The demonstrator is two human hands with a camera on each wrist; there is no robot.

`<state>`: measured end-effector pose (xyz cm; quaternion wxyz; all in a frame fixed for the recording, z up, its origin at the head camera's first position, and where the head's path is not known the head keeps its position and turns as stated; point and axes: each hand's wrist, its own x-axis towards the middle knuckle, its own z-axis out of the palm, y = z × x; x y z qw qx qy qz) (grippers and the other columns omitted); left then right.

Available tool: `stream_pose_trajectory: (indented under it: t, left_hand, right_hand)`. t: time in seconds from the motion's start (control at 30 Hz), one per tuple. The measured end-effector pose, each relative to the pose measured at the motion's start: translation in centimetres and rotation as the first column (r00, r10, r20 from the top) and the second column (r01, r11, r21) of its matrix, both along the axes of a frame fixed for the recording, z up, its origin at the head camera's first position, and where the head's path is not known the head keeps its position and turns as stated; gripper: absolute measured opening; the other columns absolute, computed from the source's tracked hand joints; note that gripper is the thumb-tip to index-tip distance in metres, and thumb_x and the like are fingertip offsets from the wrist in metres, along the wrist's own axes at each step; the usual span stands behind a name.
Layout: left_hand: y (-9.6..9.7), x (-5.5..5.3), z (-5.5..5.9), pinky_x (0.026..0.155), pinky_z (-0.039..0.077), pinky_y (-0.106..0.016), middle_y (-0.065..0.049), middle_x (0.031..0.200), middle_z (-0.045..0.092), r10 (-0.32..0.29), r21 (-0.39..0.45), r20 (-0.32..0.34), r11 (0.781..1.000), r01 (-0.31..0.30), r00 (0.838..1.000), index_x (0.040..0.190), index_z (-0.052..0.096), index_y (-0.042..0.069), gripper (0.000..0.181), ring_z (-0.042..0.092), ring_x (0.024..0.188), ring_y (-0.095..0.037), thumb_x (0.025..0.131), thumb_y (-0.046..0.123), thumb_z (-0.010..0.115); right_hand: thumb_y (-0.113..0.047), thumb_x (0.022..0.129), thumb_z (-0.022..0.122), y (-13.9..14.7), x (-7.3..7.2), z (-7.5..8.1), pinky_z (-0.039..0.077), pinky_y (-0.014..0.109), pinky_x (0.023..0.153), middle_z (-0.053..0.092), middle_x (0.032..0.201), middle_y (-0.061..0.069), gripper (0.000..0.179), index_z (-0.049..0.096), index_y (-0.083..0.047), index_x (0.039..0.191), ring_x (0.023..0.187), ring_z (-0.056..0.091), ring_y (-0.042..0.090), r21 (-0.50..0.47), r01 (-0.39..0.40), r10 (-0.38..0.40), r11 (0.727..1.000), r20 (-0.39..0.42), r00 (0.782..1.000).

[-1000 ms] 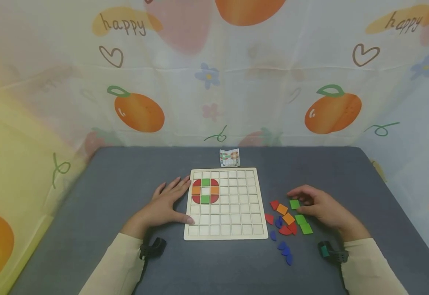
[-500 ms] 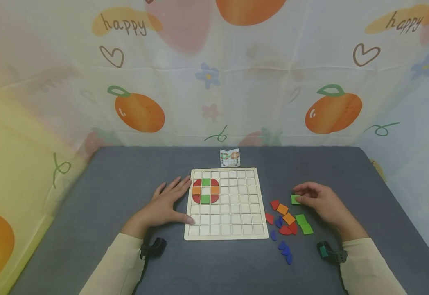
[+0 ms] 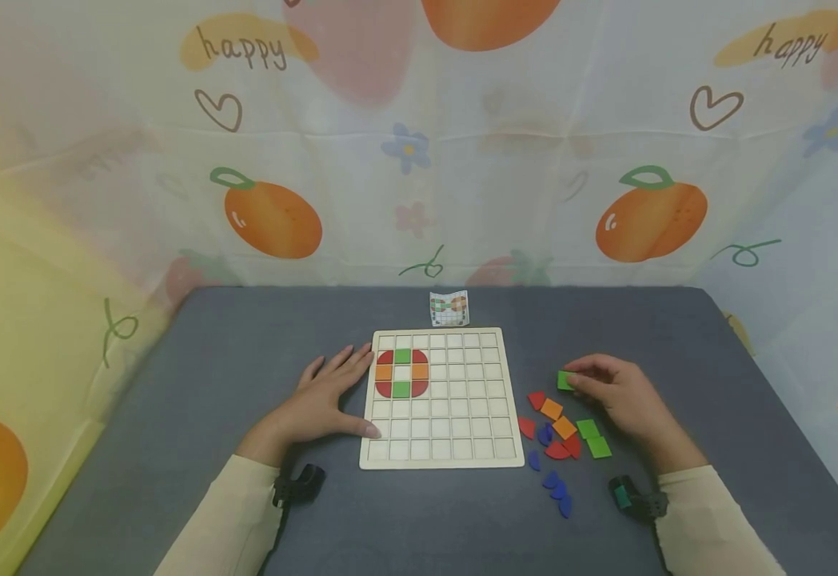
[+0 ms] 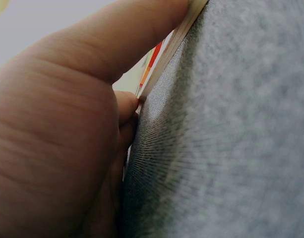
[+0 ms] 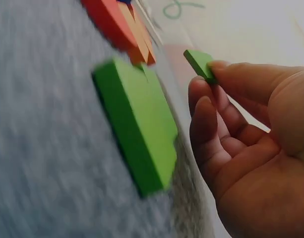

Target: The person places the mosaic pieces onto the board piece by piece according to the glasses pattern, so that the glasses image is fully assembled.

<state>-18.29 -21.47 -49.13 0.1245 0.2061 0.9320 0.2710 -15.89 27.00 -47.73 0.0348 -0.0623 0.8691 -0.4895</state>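
My right hand point(image 3: 616, 392) pinches a green square tile point(image 3: 566, 381) between thumb and fingers, beside the loose pieces. In the right wrist view the same green tile point(image 5: 200, 64) is held up off the table. My left hand point(image 3: 325, 400) lies with spread, straight fingers along the left edge of the wooden grid board point(image 3: 440, 454), thumb touching its lower left. In the left wrist view the thumb point(image 4: 142, 29) rests on the board's edge. A ring of red curved corners point(image 3: 385, 390), green squares point(image 3: 401, 356) and orange squares point(image 3: 384, 372) sits in the board's upper left cells.
Right of the board lie two more green squares point(image 3: 597, 446), orange squares point(image 3: 564, 428), red pieces point(image 3: 556, 450) and several blue pieces point(image 3: 559, 490). A small printed card point(image 3: 449, 308) with a coloured pattern is behind the board. A printed curtain point(image 3: 419, 200) hangs at the table's back edge.
My right hand has taken hold of the green tile, lifted it and moved it a little left, toward the board. The left hand has stayed in place.
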Motion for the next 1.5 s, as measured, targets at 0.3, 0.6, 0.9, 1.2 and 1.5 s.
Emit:
stream_pose_trajectory:
  t: [0.3, 0.6, 0.9, 1.2, 1.5]
  left_hand:
    - [0.0, 0.0, -0.1, 0.124, -0.005, -0.066, -0.003, 0.181, 0.018, -0.004, 0.006, -0.005, 1.000, 0.004, 1.000, 0.175, 0.025, 0.013, 0.134, 0.004, 0.166, -0.034, 0.074, 0.072, 0.091]
    - [-0.2, -0.1, -0.5, 0.124, -0.004, -0.067, -0.006, 0.181, 0.018, -0.012, 0.028, -0.030, 1.000, 0.013, 0.999, 0.175, 0.025, 0.012, 0.134, 0.005, 0.165, -0.035, 0.074, 0.073, 0.090]
    - [-0.1, -0.1, -0.2, 0.124, -0.005, -0.066, -0.003, 0.181, 0.018, -0.007, 0.010, -0.012, 1.000, 0.007, 1.000, 0.175, 0.025, 0.013, 0.134, 0.005, 0.166, -0.035, 0.074, 0.072, 0.091]
    - [0.1, 0.0, 0.1, 0.125, -0.005, -0.065, -0.001, 0.181, 0.018, 0.004, 0.001, -0.003, 1.000, -0.004, 1.000, 0.175, 0.025, 0.014, 0.134, 0.004, 0.166, -0.033, 0.074, 0.070, 0.092]
    - [0.0, 0.0, 0.0, 0.125, -0.005, -0.065, -0.001, 0.181, 0.018, -0.003, 0.001, -0.004, 1.000, 0.003, 1.000, 0.175, 0.025, 0.014, 0.134, 0.004, 0.166, -0.033, 0.074, 0.071, 0.092]
  right_hand:
    - [-0.018, 0.108, 0.074, -2.0, 0.5, 1.1, 0.062, 0.036, 0.075, 0.077, 0.107, 0.012, 0.026, 0.074, 0.000, 0.126, 0.093, 0.073, 0.029, -0.115, -0.024, 0.033, 0.993, 0.074, 0.997]
    - [-0.014, 0.108, 0.072, -4.1, 1.0, 1.7, 0.062, 0.038, 0.074, 0.076, 0.104, 0.014, 0.021, 0.074, 0.000, 0.124, 0.091, 0.072, 0.034, -0.153, -0.085, 0.096, 0.985, 0.068, 0.993]
    - [-0.014, 0.107, 0.073, -6.1, 1.6, 2.2, 0.063, 0.040, 0.079, 0.075, 0.104, 0.017, 0.020, 0.075, -0.001, 0.123, 0.095, 0.072, 0.036, -0.197, -0.116, 0.134, 0.974, 0.082, 0.987]
    - [-0.015, 0.106, 0.075, -8.0, 0.9, 2.3, 0.062, 0.041, 0.078, 0.076, 0.102, 0.011, 0.017, 0.077, -0.006, 0.121, 0.092, 0.073, 0.034, -0.145, -0.149, 0.154, 0.978, 0.025, 0.988]
    - [-0.016, 0.107, 0.073, -11.3, -1.1, 2.7, 0.057, 0.050, 0.083, 0.074, 0.101, 0.007, 0.017, 0.078, -0.007, 0.120, 0.092, 0.069, 0.032, -0.134, -0.167, 0.174, 0.977, 0.042, 0.984]
